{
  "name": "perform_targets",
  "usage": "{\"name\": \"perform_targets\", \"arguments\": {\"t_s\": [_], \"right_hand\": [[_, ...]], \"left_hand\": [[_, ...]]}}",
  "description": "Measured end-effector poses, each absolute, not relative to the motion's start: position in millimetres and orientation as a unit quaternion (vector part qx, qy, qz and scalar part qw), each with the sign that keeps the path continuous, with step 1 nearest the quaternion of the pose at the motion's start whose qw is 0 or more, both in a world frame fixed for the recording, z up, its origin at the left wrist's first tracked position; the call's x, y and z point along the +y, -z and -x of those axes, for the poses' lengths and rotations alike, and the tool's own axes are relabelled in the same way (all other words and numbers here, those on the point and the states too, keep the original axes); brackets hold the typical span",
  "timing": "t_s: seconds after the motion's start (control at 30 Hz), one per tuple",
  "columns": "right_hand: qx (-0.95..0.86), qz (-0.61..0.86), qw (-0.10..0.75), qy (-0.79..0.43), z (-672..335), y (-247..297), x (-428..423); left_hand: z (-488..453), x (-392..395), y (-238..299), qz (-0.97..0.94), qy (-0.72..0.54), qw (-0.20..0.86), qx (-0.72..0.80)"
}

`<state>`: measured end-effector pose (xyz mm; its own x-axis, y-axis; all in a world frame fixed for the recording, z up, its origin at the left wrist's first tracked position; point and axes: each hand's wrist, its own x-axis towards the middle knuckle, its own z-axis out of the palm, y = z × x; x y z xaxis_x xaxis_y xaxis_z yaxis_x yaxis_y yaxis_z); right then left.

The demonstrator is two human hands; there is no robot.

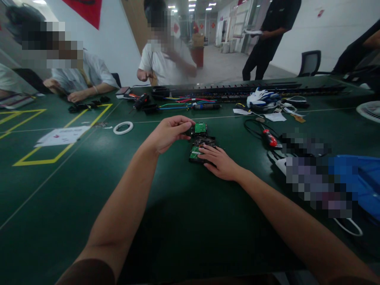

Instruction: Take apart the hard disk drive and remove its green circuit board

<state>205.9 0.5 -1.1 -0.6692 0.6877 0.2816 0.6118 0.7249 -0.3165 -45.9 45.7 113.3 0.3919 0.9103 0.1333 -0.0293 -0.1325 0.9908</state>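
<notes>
A small dark device with open black casing (195, 157) and green circuit boards lies on the green table. At its far end, a square green circuit board (200, 128) is raised or set beyond the casing; I cannot tell whether they are joined. My left hand (172, 132) is closed in a pinch at that board's left edge, thumb and forefinger together. Over the near part of the casing lies my right hand (219, 160), its fingers stretched out and a little apart, touching the device from the right. Part of the casing is hidden under these fingers.
A white tape roll (123, 128) and paper sheets (62, 135) lie left. Beyond are coloured wires (184, 104) and white-blue gloves (261, 98). To the right are a red-black screwdriver (269, 137) and a blue tray (356, 178). Two people sit across the table; another stands behind.
</notes>
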Motion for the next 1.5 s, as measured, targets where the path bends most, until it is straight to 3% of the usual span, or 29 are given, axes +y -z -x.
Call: {"name": "perform_targets", "arguments": {"t_s": [0.73, 1.2, 1.5], "right_hand": [[-0.905, 0.359, 0.198, -0.111, -206, 2, 2], [-0.907, 0.359, 0.192, -0.112, -206, -1, 2], [-0.907, 0.36, 0.193, -0.106, -206, 1, 2]], "left_hand": [[38, 41, -117, -0.581, -0.437, 0.586, 0.358], [39, 42, -117, -0.629, -0.434, 0.506, 0.401], [35, 38, -119, -0.605, -0.439, 0.549, 0.376]]}}
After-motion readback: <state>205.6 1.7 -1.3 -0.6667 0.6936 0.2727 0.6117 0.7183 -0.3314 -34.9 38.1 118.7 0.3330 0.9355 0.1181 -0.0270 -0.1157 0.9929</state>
